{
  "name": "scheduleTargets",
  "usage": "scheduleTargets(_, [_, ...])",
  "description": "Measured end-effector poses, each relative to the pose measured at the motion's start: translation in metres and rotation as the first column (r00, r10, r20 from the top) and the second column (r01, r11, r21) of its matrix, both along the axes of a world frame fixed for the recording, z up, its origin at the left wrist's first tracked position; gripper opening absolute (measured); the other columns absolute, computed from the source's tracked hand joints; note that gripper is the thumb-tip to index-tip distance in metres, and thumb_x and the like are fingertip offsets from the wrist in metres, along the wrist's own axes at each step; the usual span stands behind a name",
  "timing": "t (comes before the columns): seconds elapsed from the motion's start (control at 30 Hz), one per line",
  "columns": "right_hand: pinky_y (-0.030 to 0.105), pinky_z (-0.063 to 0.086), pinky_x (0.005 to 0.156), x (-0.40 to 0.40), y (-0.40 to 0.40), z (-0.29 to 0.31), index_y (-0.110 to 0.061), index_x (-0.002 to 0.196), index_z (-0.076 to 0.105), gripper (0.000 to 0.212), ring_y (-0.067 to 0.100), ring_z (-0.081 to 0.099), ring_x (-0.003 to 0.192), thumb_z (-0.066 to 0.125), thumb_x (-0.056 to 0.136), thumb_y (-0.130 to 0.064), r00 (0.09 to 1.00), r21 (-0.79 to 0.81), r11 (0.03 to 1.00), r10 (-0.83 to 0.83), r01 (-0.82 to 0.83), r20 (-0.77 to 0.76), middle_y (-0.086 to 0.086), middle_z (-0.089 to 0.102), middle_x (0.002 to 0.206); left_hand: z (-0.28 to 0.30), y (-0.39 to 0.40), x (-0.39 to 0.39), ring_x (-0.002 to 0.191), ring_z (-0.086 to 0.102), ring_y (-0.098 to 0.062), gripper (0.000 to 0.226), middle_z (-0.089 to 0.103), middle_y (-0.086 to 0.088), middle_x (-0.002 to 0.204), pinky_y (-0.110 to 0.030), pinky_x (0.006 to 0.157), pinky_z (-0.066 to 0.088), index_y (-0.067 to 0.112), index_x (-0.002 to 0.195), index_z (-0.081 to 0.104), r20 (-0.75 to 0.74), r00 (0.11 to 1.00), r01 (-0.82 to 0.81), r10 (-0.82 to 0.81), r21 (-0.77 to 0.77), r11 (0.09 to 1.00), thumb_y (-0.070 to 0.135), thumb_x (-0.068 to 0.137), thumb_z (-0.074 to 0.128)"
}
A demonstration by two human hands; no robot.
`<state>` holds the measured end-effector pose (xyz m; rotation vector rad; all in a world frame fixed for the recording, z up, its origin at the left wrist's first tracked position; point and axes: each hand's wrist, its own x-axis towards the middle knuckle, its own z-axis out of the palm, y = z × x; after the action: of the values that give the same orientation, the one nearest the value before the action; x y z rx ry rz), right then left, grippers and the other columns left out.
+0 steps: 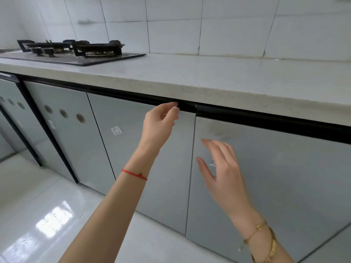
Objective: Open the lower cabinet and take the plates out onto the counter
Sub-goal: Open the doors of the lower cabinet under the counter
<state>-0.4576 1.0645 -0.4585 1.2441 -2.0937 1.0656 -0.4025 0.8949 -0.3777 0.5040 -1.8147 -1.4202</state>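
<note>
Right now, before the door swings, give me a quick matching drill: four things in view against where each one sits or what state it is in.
Things:
1. left hand
2. right hand
3. gas stove
4. white sticker

Places or states:
A. on the counter, far left
B. fingertips at the top edge of a closed cabinet door
C. open, fingers spread, in front of the neighbouring door
D. stuck on the door face, left of the reaching wrist

Pairs: 1-B, 2-C, 3-A, 4-D
</note>
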Motion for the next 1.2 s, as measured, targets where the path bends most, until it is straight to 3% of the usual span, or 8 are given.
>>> scheduleTargets(0.17, [0.026, 0.036, 0.104, -0.005, -0.002, 0.0, -0.012, 0.134, 0.049, 0.043, 0.015, 0.044, 0.122, 0.052, 0.096, -0.031, 0.999, 0.023, 0.999, -0.037, 0.038, -0.004, -0.001, 0.053, 0.127, 0.002, -0.004, -0.012, 0.09, 0.068, -0.007, 0.011, 0.073, 0.004, 0.097, -0.022, 0.076, 0.052, 0.021, 0.1, 0.068, -0.093, 0.994, 0.083, -0.063, 0.237, 0.968, 0.022, 0.092, 0.059])
scheduleTargets(0.27, [0.027, 0.037, 0.105, -0.004, -0.004, -0.002, -0.012, 0.134, 0.049, 0.043, 0.015, 0.043, 0.123, 0.051, 0.096, -0.032, 0.999, 0.042, 0.998, -0.05, 0.05, 0.005, -0.001, 0.053, 0.128, 0.002, -0.007, -0.01, 0.088, 0.068, -0.004, 0.012, 0.074, 0.006, 0.099, -0.018, 0.073, 0.052, 0.018, 0.103, 0.067, -0.15, 0.98, 0.173, -0.128, 0.337, 0.926, 0.021, 0.094, 0.059])
scheduleTargets(0.47, [0.029, 0.04, 0.106, 0.001, -0.009, -0.006, -0.013, 0.136, 0.047, 0.046, 0.014, 0.043, 0.124, 0.051, 0.096, -0.033, 0.999, 0.086, 0.995, -0.042, 0.04, 0.019, -0.001, 0.053, 0.129, -0.001, -0.005, 0.001, 0.087, 0.067, -0.002, 0.011, 0.071, 0.006, 0.099, -0.018, 0.075, 0.05, 0.02, 0.101, 0.068, -0.17, 0.971, 0.218, -0.168, 0.34, 0.915, 0.02, 0.092, 0.062])
scheduleTargets(0.63, [0.016, 0.026, 0.107, 0.007, -0.015, -0.011, -0.015, 0.14, 0.043, 0.048, 0.011, 0.039, 0.126, 0.052, 0.096, -0.032, 0.997, 0.114, 0.993, -0.037, 0.03, 0.061, -0.004, 0.05, 0.134, -0.004, -0.006, 0.027, 0.087, 0.066, -0.004, 0.013, 0.07, 0.006, 0.096, -0.02, 0.078, 0.049, 0.019, 0.102, 0.069, -0.167, 0.974, 0.199, -0.153, 0.308, 0.93, 0.019, 0.09, 0.064])
scheduleTargets(0.93, [0.021, 0.033, 0.111, 0.039, -0.025, -0.023, -0.015, 0.14, 0.044, 0.05, 0.009, 0.04, 0.13, 0.055, 0.094, -0.032, 0.98, 0.088, 0.986, 0.128, -0.143, 0.152, -0.002, 0.05, 0.137, -0.005, -0.005, 0.08, 0.095, 0.068, -0.005, 0.017, 0.073, 0.006, 0.1, -0.023, 0.085, 0.052, 0.021, 0.109, 0.068, -0.103, 0.982, 0.173, -0.16, 0.14, 0.975, 0.024, 0.094, 0.06])
scheduleTargets(1.03, [0.024, 0.035, 0.11, 0.049, -0.024, -0.024, -0.015, 0.14, 0.044, 0.051, 0.01, 0.041, 0.13, 0.056, 0.094, -0.031, 0.976, 0.07, 0.984, 0.15, -0.162, 0.159, -0.001, 0.05, 0.138, -0.01, -0.003, 0.093, 0.096, 0.067, -0.002, 0.026, 0.071, 0.008, 0.107, -0.021, 0.086, 0.054, 0.023, 0.118, 0.066, -0.013, 1.0, 0.011, -0.013, -0.108, 0.994, 0.029, 0.093, 0.061])
scheduleTargets(1.1, [0.024, 0.035, 0.11, 0.057, -0.024, -0.025, -0.014, 0.14, 0.044, 0.052, 0.011, 0.042, 0.13, 0.057, 0.093, -0.03, 0.975, 0.062, 0.983, 0.162, -0.173, 0.154, -0.001, 0.05, 0.137, -0.017, 0.0, 0.103, 0.099, 0.062, 0.0, 0.038, 0.062, 0.011, 0.116, -0.015, 0.082, 0.053, 0.024, 0.127, 0.057, -0.002, 0.991, -0.125, 0.132, -0.338, 0.933, 0.035, 0.091, 0.062])
scheduleTargets(1.2, [0.022, 0.037, 0.109, 0.073, -0.024, -0.028, -0.014, 0.14, 0.045, 0.052, 0.011, 0.044, 0.128, 0.058, 0.093, -0.032, 0.968, 0.049, 0.975, 0.207, -0.216, 0.145, 0.001, 0.051, 0.136, -0.025, 0.004, 0.118, 0.113, 0.05, -0.004, 0.057, 0.046, 0.01, 0.132, -0.018, 0.091, 0.046, 0.025, 0.141, 0.04, -0.03, 0.984, -0.165, 0.177, -0.537, 0.827, 0.039, 0.09, 0.063])
